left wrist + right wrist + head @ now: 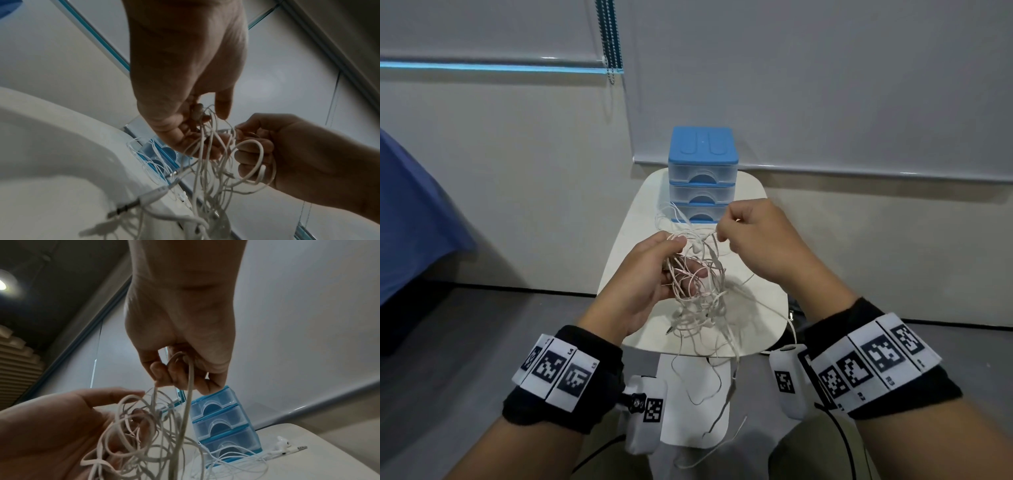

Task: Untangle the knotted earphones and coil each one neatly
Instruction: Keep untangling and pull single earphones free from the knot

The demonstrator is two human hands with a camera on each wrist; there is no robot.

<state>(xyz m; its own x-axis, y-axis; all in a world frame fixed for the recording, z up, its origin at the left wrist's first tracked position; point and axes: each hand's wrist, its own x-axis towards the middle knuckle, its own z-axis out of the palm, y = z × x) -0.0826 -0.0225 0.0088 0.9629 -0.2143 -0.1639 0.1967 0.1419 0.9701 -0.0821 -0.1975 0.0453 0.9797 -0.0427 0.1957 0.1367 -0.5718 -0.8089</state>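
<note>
- The left hand (640,277) holds the tangle of white earphone cords (697,284) above the middle of the small white table (756,318), fingers curled round the loops and thumb on top.
- The right hand (760,246), at 2 o'clock from the tangle, pinches one strand between thumb and forefinger, other fingers curled in.
- Loose cord ends hang past the table's near edge at 6 o'clock.
- A blue three-drawer box (702,171) stands at 12 o'clock by the far edge, close to the wall.
- More earphones (283,449) lie on the table beside the box's foot.
- Bare table shows at 3 o'clock and 9 o'clock of the hands.
</note>
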